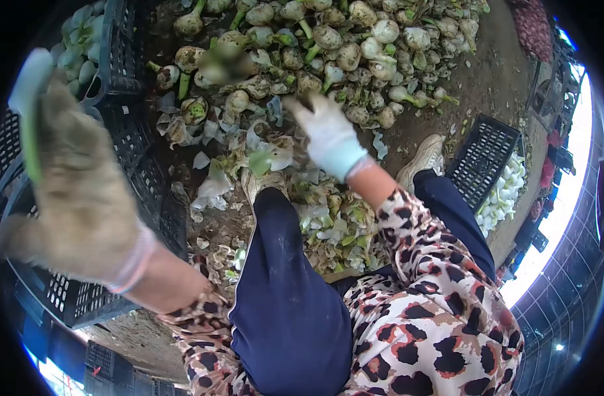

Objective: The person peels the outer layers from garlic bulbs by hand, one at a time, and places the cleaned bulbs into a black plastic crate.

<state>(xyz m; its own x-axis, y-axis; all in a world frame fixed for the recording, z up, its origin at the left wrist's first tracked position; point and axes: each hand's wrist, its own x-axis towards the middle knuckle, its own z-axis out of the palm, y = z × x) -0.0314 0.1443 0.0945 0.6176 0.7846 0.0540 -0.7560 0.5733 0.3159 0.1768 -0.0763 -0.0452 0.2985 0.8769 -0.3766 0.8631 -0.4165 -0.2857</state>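
One green stalk (30, 112) clamped in left hand (77, 198) fingers, right hand (328, 135) fingers spread, two black crates (127, 79).

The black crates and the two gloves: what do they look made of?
Black crates: moulded plastic by the look, matte, with regular grid perforations. Left hand glove: knitted fabric, seemingly, fuzzy and soiled tan. Right hand glove: pale fabric, likely cotton knit, with a light blue cuff; blur hides texture.

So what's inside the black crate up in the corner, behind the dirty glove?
Pale green and white trimmed bulbs lie inside the black crate. Only the top few show; the left hand, holding a green stalk, covers the rest of the crate.
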